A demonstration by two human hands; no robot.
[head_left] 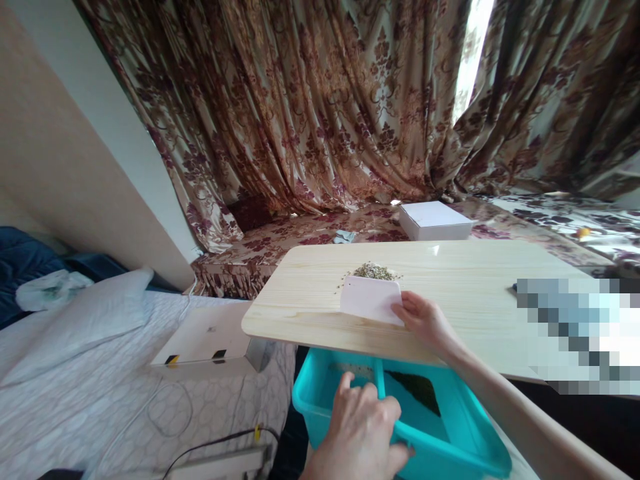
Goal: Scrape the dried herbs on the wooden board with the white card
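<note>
My right hand (423, 320) pinches the right edge of a thin white card (370, 299) with rounded corners. The card is tilted up on the pale wooden tabletop (300, 307), along the near side of a small heap of greenish and whitish grains (374, 271). A few grains lie scattered round the heap. Below the table edge, my left hand (363, 423) bends its fingers over the near rim of a turquoise divided bin (473, 413); part of its grip is hidden. Dark green grains (417, 390) lie in the bin's right compartment, and a few pale ones (353, 369) in the left.
A white box (436, 221) stands behind the table on a cloth-covered ledge, before patterned curtains (320, 100). A blurred-out object (575, 320) lies on the table's right end. Left of the table are a bed (120, 373), a flat carton (205, 337) and cables.
</note>
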